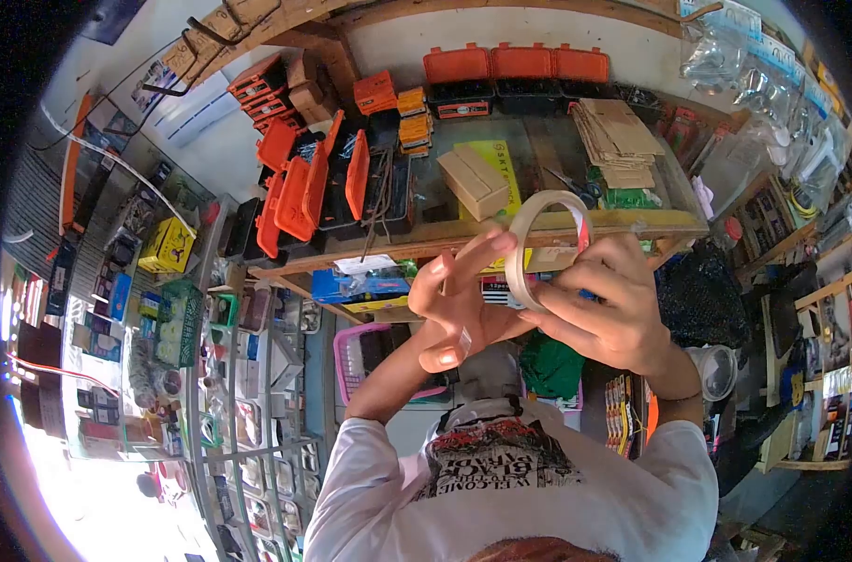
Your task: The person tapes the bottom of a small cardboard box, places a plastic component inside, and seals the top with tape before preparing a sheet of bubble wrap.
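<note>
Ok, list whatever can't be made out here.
Head view: part of the tape roll, covered by the right hand.
Head view: inside of the brown box nearest it, hidden by its walls.
Head view: contents of the black bag, hidden by its plastic.
Head view: fine print on the yellow box, too small.

Upside-down "WELCOME TO THE BLACK PARAD…" on the white shirt [524,496]
</note>
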Tool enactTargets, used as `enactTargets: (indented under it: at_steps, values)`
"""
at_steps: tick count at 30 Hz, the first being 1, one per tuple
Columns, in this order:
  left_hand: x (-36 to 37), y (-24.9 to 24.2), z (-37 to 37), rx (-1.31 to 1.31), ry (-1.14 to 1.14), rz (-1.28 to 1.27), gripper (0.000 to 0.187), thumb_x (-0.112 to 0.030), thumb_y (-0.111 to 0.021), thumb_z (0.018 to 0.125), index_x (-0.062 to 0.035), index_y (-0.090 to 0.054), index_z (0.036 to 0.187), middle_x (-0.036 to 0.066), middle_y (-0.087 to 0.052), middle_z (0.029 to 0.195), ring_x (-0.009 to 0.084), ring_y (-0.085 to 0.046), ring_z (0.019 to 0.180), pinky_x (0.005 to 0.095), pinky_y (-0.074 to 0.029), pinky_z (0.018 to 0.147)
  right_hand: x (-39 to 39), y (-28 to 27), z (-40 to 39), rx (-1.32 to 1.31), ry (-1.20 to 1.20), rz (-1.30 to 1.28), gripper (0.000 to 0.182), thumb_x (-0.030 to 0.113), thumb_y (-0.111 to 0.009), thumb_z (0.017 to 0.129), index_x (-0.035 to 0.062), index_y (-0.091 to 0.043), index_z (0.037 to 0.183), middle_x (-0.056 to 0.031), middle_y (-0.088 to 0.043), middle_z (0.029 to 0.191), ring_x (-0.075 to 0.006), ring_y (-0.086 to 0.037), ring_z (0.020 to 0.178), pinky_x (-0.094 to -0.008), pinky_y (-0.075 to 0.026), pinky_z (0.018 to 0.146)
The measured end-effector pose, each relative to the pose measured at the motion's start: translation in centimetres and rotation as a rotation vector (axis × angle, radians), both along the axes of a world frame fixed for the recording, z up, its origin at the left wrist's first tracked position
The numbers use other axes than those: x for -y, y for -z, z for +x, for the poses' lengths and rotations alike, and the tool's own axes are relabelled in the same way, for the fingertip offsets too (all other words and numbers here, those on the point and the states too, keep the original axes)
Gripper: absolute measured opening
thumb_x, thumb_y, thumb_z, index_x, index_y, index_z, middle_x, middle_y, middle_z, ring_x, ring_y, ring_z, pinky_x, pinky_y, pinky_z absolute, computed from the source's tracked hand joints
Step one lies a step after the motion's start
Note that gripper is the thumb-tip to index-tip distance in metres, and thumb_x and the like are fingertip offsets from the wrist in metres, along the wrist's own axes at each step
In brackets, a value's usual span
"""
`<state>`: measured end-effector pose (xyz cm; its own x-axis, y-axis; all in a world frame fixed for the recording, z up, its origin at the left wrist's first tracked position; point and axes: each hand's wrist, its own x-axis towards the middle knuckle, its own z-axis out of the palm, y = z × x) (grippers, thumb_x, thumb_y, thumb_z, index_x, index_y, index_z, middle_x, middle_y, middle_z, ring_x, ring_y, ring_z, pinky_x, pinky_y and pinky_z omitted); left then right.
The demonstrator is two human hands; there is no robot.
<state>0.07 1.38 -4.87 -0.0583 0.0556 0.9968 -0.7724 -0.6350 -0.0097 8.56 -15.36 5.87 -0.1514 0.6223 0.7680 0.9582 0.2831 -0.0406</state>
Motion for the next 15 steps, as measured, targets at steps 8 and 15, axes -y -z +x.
enactTargets:
  at_steps: [8,15]
  values:
    - [0.7,-3.2,-1.3,-0.058,-0.092,-0.107,0.123,-0.014,-0.097,0.064,-0.0463,-0.014,0.150,0.019,-0.014,0.160,0.0503,-0.054,0.128,0.0593,-0.049,0.105,-0.6,0.9,0.5,-0.193,-0.241,-0.017,0.040,0.021,-0.090,0.065,0.0138,-0.077,0.103,0.0036,-0.067,0.092,-0.0209,-0.060,0.085,-0.0371,-0.046,0.073]
    - [-0.5,-5.4,-2.0,-0.004,-0.145,0.091,0.108,-0.027,-0.087,0.074,-0.0314,-0.017,0.156,0.026,-0.025,0.157,0.0510,-0.053,0.130,0.0608,-0.040,0.110,-1.6,1.1,-0.3,-0.413,-0.353,0.003,0.038,0.016,-0.093,0.067,0.0053,-0.071,0.096,-0.0053,-0.070,0.090,-0.0257,-0.066,0.081,-0.0366,-0.051,0.073]
